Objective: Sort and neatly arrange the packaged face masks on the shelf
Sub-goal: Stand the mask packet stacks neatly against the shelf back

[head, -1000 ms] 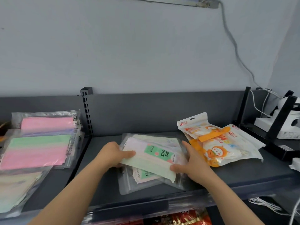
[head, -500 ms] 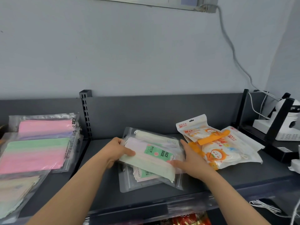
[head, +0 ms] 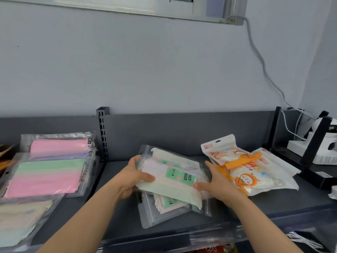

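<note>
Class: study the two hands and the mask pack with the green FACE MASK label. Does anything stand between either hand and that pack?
Nothing visible does. The left hand and the right hand hold the labelled pack by its opposite ends, over other clear packs lying on the shelf.

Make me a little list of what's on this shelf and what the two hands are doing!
Hands: left hand and right hand hold the green-label mask pack by its two ends
Underneath: clear mask packs, lying crooked
Right side: orange cartoon mask packs, overlapping
Left side: pink and green mask packs, stacked
Shelf: dark grey shelf
</note>
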